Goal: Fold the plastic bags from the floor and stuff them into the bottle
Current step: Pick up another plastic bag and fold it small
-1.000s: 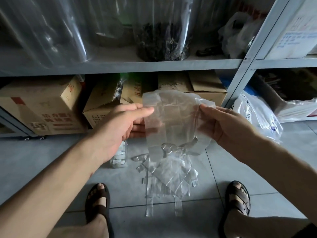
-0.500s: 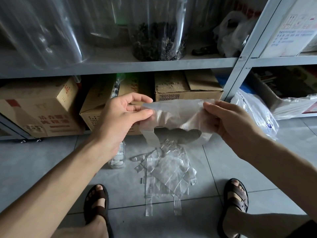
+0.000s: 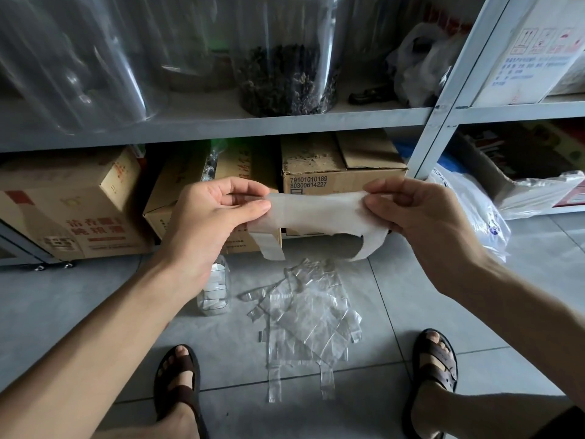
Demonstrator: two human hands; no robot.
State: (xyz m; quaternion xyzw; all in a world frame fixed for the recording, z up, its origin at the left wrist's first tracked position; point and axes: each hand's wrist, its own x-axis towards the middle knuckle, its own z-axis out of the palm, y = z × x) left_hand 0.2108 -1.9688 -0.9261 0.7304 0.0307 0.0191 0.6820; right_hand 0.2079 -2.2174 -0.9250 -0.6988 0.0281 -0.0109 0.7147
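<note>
Folding advanced: I see the thin translucent plastic bag (image 3: 316, 211), a tall sheet 1 second ago, now a narrow band pinched mid-air between left hand (image 3: 215, 213) and right hand (image 3: 421, 217); more folds needed before the small clear plastic bottle (image 3: 215, 291).

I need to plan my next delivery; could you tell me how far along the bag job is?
Done: the bottle already holds several folded white pieces. In hand: the left hand and right hand pinch one bag, folded into a band between them, handles dangling. Left: finish that fold, stuff it, then work through the pile of clear bags on the tiles.
</note>
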